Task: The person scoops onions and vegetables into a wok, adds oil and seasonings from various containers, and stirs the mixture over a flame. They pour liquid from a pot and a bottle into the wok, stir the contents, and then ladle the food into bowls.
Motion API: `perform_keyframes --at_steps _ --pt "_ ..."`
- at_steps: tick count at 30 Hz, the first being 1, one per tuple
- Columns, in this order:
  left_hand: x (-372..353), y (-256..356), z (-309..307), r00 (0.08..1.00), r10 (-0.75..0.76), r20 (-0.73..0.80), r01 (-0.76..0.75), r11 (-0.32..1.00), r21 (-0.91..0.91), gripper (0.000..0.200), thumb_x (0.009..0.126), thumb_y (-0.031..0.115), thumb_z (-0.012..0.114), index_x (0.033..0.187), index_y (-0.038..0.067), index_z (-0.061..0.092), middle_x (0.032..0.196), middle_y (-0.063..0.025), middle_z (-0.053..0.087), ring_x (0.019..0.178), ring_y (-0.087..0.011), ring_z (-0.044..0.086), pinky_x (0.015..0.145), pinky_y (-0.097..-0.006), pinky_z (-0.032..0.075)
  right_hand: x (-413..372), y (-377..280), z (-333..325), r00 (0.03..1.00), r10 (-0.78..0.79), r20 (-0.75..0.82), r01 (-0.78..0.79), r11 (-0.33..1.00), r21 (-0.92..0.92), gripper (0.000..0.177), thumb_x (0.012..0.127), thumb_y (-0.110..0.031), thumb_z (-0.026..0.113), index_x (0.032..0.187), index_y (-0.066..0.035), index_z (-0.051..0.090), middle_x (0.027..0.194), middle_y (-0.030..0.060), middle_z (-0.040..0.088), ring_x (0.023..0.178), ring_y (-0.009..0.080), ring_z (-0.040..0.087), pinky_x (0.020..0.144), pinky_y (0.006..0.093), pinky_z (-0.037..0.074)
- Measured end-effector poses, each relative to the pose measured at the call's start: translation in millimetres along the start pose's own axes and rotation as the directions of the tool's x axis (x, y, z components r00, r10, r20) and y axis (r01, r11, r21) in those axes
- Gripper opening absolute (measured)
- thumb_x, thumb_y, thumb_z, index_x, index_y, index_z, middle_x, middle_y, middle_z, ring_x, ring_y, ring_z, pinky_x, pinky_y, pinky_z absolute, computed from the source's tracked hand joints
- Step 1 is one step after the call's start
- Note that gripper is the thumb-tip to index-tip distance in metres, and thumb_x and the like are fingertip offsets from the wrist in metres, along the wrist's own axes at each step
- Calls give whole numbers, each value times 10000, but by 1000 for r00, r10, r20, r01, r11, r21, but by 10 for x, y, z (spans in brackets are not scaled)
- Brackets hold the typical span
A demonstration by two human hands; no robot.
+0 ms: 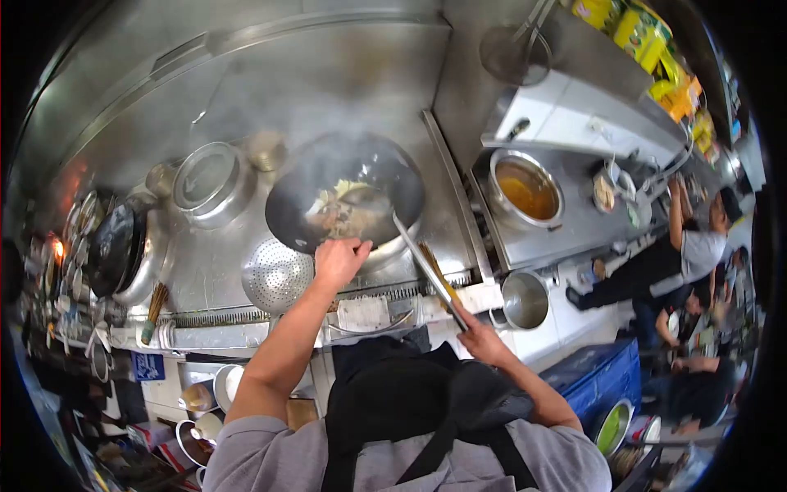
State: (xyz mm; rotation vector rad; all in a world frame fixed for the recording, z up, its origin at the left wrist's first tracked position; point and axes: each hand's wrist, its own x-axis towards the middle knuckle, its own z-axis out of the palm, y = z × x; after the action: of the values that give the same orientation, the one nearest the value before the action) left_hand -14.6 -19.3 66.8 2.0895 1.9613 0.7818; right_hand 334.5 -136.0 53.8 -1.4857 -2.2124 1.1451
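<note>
Right hand [485, 338] gripping long metal ladle [418, 258], stirring pale food [338, 217] in round black wok [293, 190]; left hand [340, 261] grip unclear, next stroke needing steadiness

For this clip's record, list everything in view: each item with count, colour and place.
stove top: one, silver, centre to left
wok: one, black, centre
food: uncounted pieces, pale and brown, in wok
long-handled utensil: one, silver and tan, wok to right hand
perforated strainer: one, silver, left of utensil
round lidded pot: one, silver, left of wok
dark pan: at least one, black, far left
stick brush: one, brown, left stove edge
liquid-filled pot: one, silver, amber contents, right counter
open pot: one, silver, below that counter
packets: several, yellow, upper right
co-workers: several, far right
far-left clutter: too blurred to count
left hand: one, bare, wok's near rim
right hand: one, bare, on utensil
</note>
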Motion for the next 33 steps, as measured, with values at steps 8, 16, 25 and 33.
perform_keyframes --at_steps 8,16,25,33 --pt "143 -432 903 1000 9 16 -7 993 -115 378 941 354 567 747 32 599 706 -214 608 677 -440 588 606 -497 454 -1303 455 -40 811 464 -356 -114 723 682 820 903 17 505 1556 -243 81 661 -5 469 566 101 498 526 270 447" --pt "135 -483 1091 991 87 -105 -94 994 -59 313 973 289 550 803 28 580 693 -211 580 626 -420 541 581 -468 429 -1958 1409 398 454 845 -282 -396 474 786 777 894 -46 501 1544 -189 101 635 57 496 458 159 483 435 334 455" --pt "92 -395 1153 992 42 -119 -40 999 22 263 990 216 524 888 -8 618 821 -168 627 757 -341 617 687 -443 469 -1311 2996 546 461 857 -229 -665 504 550 841 808 -32 497 1528 -49 63 947 328 633 678 355 665 662 429 553" --pt "146 -521 1185 997 -2 -77 8 997 80 264 986 223 526 911 -10 625 821 -181 618 759 -366 609 687 -452 467 -1264 3217 119 677 713 182 -151 -107 983 764 901 -19 493 1530 -139 75 641 30 454 512 135 474 441 310 434"
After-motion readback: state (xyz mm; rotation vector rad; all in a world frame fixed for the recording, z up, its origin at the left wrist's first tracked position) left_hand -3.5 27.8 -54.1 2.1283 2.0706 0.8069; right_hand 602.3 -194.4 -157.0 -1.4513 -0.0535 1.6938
